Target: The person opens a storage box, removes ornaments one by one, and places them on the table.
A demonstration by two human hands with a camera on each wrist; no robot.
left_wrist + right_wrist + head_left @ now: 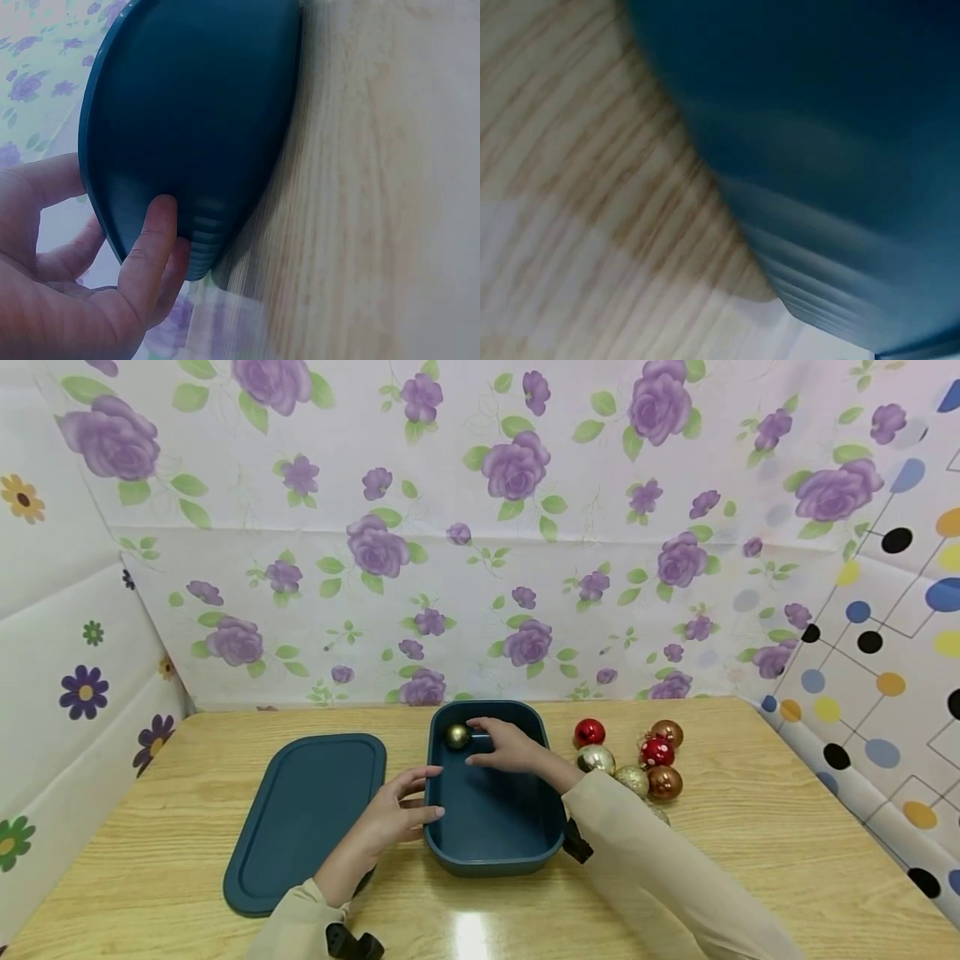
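Observation:
A dark blue-green box (491, 865) stands uncovered on the table. Inside it, near the far left corner, sits one small gold Christmas bauble (457, 736). My right hand (512, 748) reaches in over the far part of the box, fingers spread and fingertips just right of the bauble, with nothing seen between them. My left hand (396, 808) holds the box's left side at the rim; in the left wrist view some fingers (147, 251) press the outer wall while others reach behind the rim. The right wrist view has only the box's outer wall (817, 187), without the hand.
Left of the box lies its matching flat lid (303, 818). To the right is a cluster of baubles: a red one (589, 732), a spotted red one (657, 751), a brown one (664, 782), a pale gold one (596, 759) and others, partly behind the right sleeve (660, 852).

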